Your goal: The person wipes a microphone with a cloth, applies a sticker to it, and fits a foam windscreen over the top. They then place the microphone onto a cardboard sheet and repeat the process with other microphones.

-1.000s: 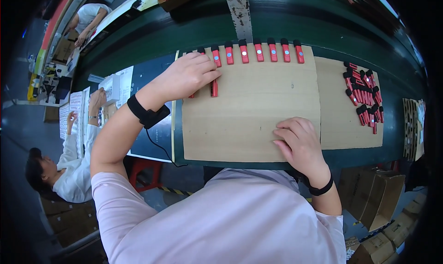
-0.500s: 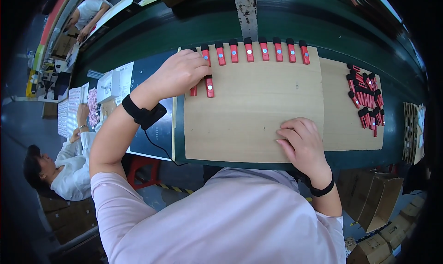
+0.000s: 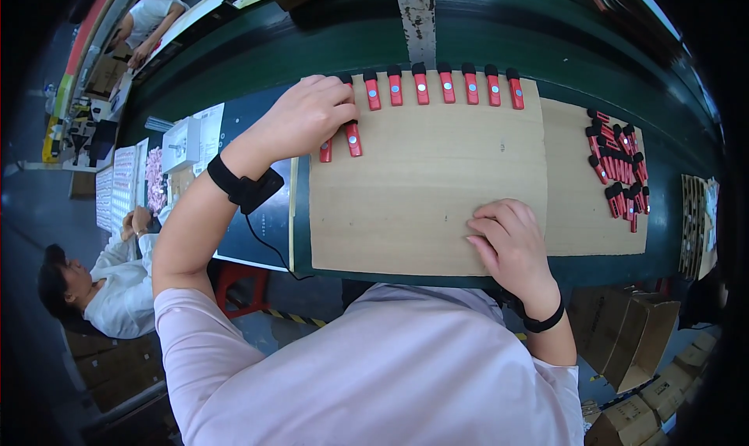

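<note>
Head view: seven red devices [image 3: 446, 92] lined beside left hand [image 3: 310, 117] (hold unclear), right hand [image 3: 509, 234] half-open.

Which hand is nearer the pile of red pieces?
Right. In the picture, the right hand lies below and left of the pile; the left hand is much farther left.

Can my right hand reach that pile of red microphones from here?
Probably yes: your right hand is near the right edge of the larger cardboard sheet, and only bare cardboard shows between it and the pile of red microphones.
</note>
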Demonstrator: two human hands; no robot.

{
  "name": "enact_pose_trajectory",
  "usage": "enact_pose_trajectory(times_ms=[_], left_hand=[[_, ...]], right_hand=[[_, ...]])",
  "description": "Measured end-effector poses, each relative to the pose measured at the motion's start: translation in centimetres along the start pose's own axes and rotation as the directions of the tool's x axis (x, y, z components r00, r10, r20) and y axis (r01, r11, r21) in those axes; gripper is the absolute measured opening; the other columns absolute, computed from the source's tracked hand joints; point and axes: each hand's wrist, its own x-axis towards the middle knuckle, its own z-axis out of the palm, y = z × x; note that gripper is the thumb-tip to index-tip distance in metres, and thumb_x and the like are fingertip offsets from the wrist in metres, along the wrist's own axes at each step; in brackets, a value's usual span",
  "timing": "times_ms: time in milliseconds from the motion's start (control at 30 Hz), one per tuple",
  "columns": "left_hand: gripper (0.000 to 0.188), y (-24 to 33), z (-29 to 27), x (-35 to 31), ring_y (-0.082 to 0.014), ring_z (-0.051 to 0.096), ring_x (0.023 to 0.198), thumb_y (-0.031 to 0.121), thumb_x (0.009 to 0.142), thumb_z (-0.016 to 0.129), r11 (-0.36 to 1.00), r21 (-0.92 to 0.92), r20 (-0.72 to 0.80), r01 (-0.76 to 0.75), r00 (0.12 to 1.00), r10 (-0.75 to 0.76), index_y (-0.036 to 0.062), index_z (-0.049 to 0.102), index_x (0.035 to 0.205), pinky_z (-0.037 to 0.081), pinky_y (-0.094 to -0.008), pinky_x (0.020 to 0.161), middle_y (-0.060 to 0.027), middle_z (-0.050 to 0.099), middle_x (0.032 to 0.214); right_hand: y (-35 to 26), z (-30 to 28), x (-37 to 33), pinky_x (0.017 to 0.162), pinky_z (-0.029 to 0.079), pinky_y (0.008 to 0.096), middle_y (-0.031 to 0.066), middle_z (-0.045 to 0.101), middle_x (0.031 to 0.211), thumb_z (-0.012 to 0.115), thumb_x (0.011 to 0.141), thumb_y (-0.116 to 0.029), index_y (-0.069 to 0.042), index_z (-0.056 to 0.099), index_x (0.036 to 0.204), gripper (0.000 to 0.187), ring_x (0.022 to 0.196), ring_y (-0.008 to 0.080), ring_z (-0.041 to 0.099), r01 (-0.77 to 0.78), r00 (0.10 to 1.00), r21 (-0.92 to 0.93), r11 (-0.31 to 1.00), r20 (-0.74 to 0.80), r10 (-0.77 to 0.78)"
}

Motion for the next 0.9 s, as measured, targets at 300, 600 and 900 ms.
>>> enact_pose_trajectory(times_ms=[300, 600, 900], left_hand=[[0.021, 0.2, -0.1, 0.0, -0.0269, 0.056, 0.095, -0.001, 0.074, 0.069, 0.998, -0.038, 0.053, 0.050, 0.997, -0.048, 0.0069, 0.068, 0.094, 0.046, -0.0381, 0.087, -0.0092, 0.059, 0.095], [0.022, 1.0, -1.1, -0.1, -0.0278, 0.056, 0.092, -0.001, 0.074, 0.065, 0.997, -0.079, -0.027, -0.011, 1.000, 0.008, 0.0060, 0.065, 0.095, 0.046, -0.0373, 0.083, -0.0094, 0.058, 0.091], [0.032, 9.3, -4.7, -1.7, -0.0346, 0.056, 0.093, -0.003, 0.068, 0.069, 0.974, -0.150, -0.132, 0.168, 0.973, -0.189, 0.0045, 0.062, 0.099, 0.047, -0.0436, 0.083, -0.0134, 0.059, 0.099]], right_hand=[[0.1, 0.0, 0.0, 0.085, 0.045, 0.0395, 0.0066, 0.061, 0.098, 0.074, 0.071, -0.006, -0.006, 0.065, 0.090, 0.021, 0.095, 0.0287, 0.057, 0.003, 1.000, 0.007, 1.000, -0.002, -0.003], [0.0, 0.0, -0.2, 0.085, 0.045, 0.0394, 0.0068, 0.062, 0.097, 0.074, 0.071, -0.006, -0.006, 0.065, 0.089, 0.020, 0.095, 0.0290, 0.057, 0.041, 0.998, 0.012, 0.999, -0.041, -0.040], [5.6, -5.2, -3.6, 0.087, 0.045, 0.0392, 0.0089, 0.063, 0.101, 0.070, 0.077, -0.006, -0.005, 0.064, 0.094, 0.018, 0.100, 0.0297, 0.058, -0.195, 0.968, -0.119, 0.974, -0.185, 0.171]])
